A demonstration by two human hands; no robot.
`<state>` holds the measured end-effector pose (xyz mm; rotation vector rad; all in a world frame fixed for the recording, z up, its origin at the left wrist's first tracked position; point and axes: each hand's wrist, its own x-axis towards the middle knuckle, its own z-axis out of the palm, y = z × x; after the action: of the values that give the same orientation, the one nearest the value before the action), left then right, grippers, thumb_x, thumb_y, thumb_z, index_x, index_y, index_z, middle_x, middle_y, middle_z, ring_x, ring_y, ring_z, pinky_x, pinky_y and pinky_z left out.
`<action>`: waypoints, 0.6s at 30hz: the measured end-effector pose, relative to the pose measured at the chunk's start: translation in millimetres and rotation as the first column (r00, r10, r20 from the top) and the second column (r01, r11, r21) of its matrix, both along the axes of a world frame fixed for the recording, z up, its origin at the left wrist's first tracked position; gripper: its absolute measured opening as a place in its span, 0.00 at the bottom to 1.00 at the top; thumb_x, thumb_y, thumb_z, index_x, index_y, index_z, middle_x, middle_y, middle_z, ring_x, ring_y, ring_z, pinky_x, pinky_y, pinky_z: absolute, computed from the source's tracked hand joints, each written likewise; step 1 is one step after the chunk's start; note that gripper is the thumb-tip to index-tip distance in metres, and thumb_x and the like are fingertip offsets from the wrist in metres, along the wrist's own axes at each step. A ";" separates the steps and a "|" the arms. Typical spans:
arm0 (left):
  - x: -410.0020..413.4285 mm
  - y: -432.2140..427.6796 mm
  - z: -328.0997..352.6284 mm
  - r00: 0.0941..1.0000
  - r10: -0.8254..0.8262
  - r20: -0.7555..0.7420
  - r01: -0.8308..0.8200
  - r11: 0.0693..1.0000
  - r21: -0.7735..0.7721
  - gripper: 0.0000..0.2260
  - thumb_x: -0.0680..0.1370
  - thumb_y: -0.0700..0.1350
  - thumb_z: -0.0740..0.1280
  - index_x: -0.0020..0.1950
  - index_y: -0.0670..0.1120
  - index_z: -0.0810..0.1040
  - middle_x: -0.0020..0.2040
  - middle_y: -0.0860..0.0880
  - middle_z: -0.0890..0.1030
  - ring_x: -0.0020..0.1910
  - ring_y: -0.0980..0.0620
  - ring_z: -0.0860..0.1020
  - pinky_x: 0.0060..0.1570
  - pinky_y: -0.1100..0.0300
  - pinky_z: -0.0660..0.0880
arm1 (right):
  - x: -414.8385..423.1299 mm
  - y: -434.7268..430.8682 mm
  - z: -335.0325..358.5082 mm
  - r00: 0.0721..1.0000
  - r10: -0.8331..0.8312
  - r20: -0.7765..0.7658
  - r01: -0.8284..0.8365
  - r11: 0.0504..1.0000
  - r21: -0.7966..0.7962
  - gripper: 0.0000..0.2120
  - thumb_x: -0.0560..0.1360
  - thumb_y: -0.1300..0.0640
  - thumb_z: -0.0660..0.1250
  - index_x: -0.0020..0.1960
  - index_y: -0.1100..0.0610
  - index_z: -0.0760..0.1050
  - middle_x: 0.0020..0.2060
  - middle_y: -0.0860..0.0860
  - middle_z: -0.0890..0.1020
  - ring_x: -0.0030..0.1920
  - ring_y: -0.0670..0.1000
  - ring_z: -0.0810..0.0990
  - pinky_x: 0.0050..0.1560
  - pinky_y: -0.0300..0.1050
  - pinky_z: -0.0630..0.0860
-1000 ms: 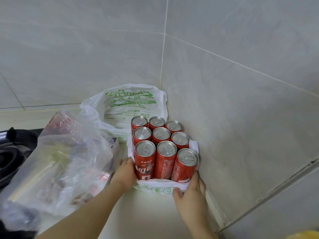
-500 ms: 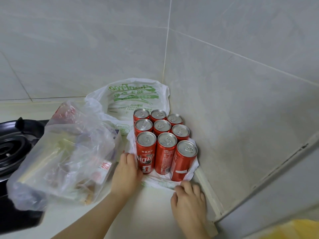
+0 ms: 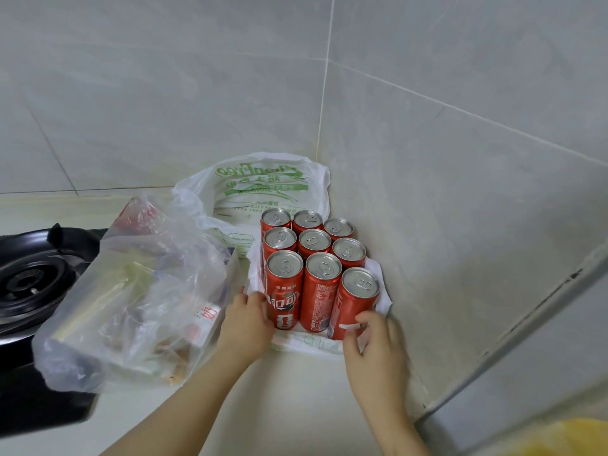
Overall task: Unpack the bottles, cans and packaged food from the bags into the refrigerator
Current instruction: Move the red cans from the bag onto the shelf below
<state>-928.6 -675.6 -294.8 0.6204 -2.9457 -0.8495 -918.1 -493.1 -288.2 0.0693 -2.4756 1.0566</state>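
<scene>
Cans (image 3: 314, 240): nine red drink cans stand upright in a tight three-by-three block, silver tops up, in the far corner of the tabletop (image 3: 296, 396), just beside the tiled wall (image 3: 460, 192).
White bag (image 3: 263, 189): green-printed plastic, pushed down around the foot of the block. Its back panel rises behind the rear row, against the corner.
Left hand (image 3: 245, 324): curled fingers grip the bag's lowered rim at the front left of the block, close against the nearest can.
Right hand (image 3: 375, 343): thumb and fingers close low on the front right can (image 3: 357, 297), over the crumpled plastic at its base.
Clear bag (image 3: 138, 291): slumped to the left of the cans and stuffed with packaged food. The contents are too blurred to name, and its near end overlaps the stove.
Stove (image 3: 29, 284): black gas burner at the left edge, well apart from the cans.
</scene>
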 end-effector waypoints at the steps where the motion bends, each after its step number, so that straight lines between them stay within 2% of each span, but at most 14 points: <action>1: -0.2 1.3 7.8 0.992 0.047 -0.117 -0.038 0.996 0.078 0.15 0.77 0.39 0.59 0.64 0.43 0.69 0.62 0.43 0.71 0.62 0.43 0.69 0.59 0.54 0.67 | -1.7 -2.0 7.8 0.996 -0.014 -0.084 0.012 1.000 -0.022 0.10 0.65 0.66 0.73 0.44 0.58 0.77 0.39 0.50 0.72 0.37 0.41 0.68 0.34 0.34 0.60; 4: -0.3 8.4 30.7 0.882 0.148 -0.447 -0.070 0.980 0.186 0.14 0.75 0.36 0.60 0.60 0.40 0.71 0.55 0.44 0.73 0.56 0.43 0.72 0.56 0.51 0.70 | -9.3 -4.8 24.1 0.952 0.026 -0.304 -0.033 0.999 -0.019 0.06 0.68 0.60 0.68 0.45 0.55 0.75 0.41 0.51 0.75 0.39 0.43 0.68 0.40 0.34 0.64; 6: -1.4 10.8 43.6 0.799 0.125 -0.588 -0.023 0.984 0.178 0.15 0.74 0.43 0.60 0.59 0.40 0.73 0.52 0.48 0.73 0.55 0.44 0.73 0.55 0.51 0.71 | -15.4 -10.0 31.7 0.924 0.098 -0.370 -0.077 0.995 0.071 0.09 0.69 0.55 0.61 0.47 0.54 0.77 0.45 0.51 0.78 0.46 0.50 0.72 0.48 0.41 0.68; 7: -3.0 11.3 49.4 0.786 0.063 -0.615 0.026 0.990 0.135 0.19 0.73 0.48 0.59 0.61 0.41 0.73 0.53 0.49 0.73 0.56 0.46 0.73 0.56 0.52 0.70 | -19.0 -14.3 35.2 0.917 0.120 -0.379 -0.072 0.988 0.138 0.12 0.69 0.54 0.60 0.48 0.53 0.78 0.48 0.50 0.80 0.50 0.53 0.73 0.51 0.45 0.68; 10: -11.8 7.0 49.0 0.831 -0.212 -0.515 0.169 0.977 -0.130 0.28 0.70 0.56 0.56 0.67 0.47 0.72 0.64 0.48 0.74 0.61 0.45 0.72 0.61 0.49 0.70 | -27.8 -27.5 41.8 0.929 0.129 -0.347 0.004 0.934 0.358 0.16 0.67 0.51 0.58 0.50 0.50 0.80 0.56 0.50 0.80 0.59 0.55 0.70 0.58 0.53 0.69; 12: -14.1 4.1 41.9 0.874 -0.300 -0.382 0.223 0.946 -0.234 0.29 0.69 0.58 0.53 0.67 0.51 0.73 0.68 0.50 0.72 0.63 0.44 0.71 0.60 0.45 0.71 | -30.0 -31.0 38.0 0.950 0.133 -0.281 0.008 0.893 0.450 0.17 0.65 0.50 0.60 0.50 0.48 0.80 0.59 0.51 0.79 0.61 0.56 0.68 0.59 0.56 0.72; 14: -12.3 3.7 38.0 0.894 -0.285 -0.346 0.221 0.952 -0.213 0.29 0.68 0.58 0.52 0.67 0.52 0.73 0.69 0.51 0.71 0.63 0.45 0.71 0.60 0.46 0.71 | -29.2 -31.0 31.6 0.962 0.136 -0.237 -0.010 0.884 0.468 0.18 0.63 0.51 0.62 0.51 0.46 0.80 0.61 0.51 0.78 0.62 0.57 0.68 0.59 0.58 0.71; 16: -11.0 3.1 36.3 0.882 -0.273 -0.385 0.212 0.958 -0.194 0.26 0.67 0.56 0.56 0.63 0.52 0.76 0.65 0.51 0.74 0.59 0.43 0.75 0.56 0.47 0.73 | -26.5 -30.4 27.0 0.959 0.147 -0.244 -0.024 0.896 0.444 0.17 0.64 0.51 0.59 0.51 0.46 0.78 0.61 0.52 0.77 0.63 0.57 0.68 0.61 0.57 0.69; 18: -11.2 1.3 34.9 0.859 -0.263 -0.439 0.207 0.963 -0.174 0.21 0.66 0.54 0.59 0.58 0.53 0.76 0.61 0.49 0.76 0.54 0.42 0.75 0.53 0.49 0.74 | -25.6 -31.1 24.7 0.946 0.166 -0.278 -0.031 0.901 0.433 0.14 0.64 0.51 0.60 0.48 0.49 0.77 0.61 0.53 0.77 0.64 0.58 0.67 0.62 0.56 0.63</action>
<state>-939.8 -674.3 -259.8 0.0318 -2.6317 -0.7021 -943.7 -524.2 -263.5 0.4660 -2.3795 0.4743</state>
